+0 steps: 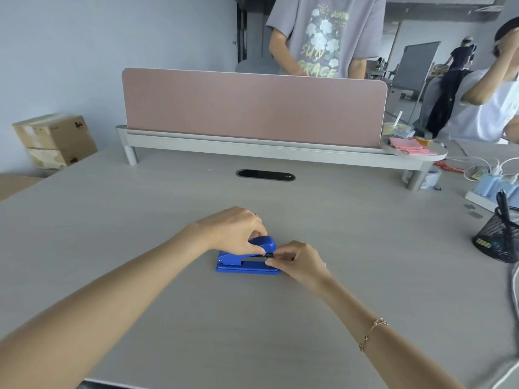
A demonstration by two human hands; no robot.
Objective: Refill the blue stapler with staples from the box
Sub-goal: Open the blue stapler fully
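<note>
The blue stapler [241, 262] lies on the grey desk [196, 318] at the middle, its front end pointing right. My left hand [233, 231] grips its blue top from above. My right hand [297, 261] pinches at the front end of the dark metal magazine, thumb and forefinger closed there. Whether staples sit between those fingers is hidden. The staple box is not visible; a small white edge shows just right of my right hand.
A pink divider [252, 105] on a grey rail crosses the far side of the desk, with an oval cable slot [265, 174] in front of it. At right stand a black mesh pen cup [498, 240], chargers and cables [494, 175]. Two people stand behind.
</note>
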